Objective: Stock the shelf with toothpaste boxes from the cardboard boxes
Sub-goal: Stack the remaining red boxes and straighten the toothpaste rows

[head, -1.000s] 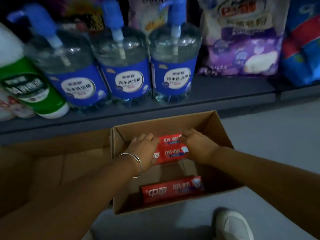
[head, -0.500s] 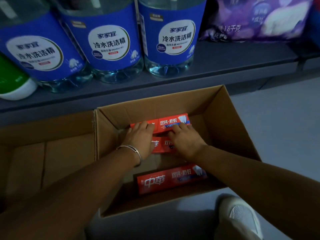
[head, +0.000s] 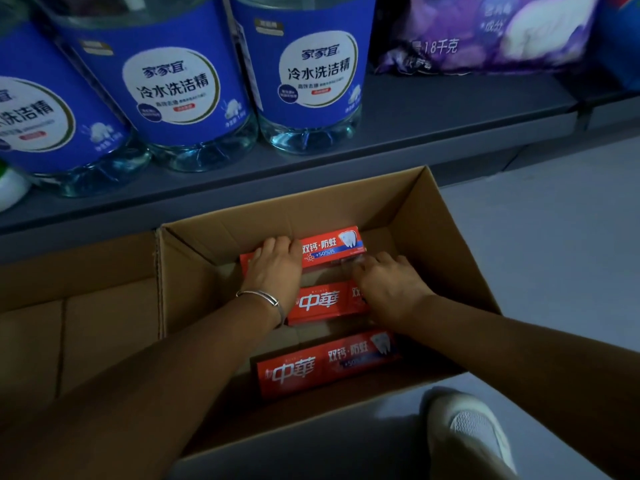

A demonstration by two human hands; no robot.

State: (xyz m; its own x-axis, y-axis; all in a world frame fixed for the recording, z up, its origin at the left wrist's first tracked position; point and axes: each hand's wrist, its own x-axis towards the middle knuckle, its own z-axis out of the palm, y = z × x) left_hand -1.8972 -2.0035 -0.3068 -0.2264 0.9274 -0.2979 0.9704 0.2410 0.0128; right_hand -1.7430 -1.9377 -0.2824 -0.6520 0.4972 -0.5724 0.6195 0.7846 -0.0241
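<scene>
My left hand (head: 273,271) lies over the far toothpaste box (head: 329,245), fingers curled on its 9 o'clock end; right hand (head: 388,285) fingers touch its near edge. Long axis runs 9-to-3 inside the carton (head: 460,258).

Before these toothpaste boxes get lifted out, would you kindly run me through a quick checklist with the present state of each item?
1. Left hand on the far toothpaste box: ok, it rests over the box's left part.
2. Right hand has a grip: cannot tell, its fingertips are blurred.
3. Middle toothpaste box free to lift: not ok, both wrists partly cover it.
4. Near toothpaste box untouched: ok.
5. Cardboard box open: ok.
6. Free shelf space: ok, bare stretch right of the bottles.
</scene>
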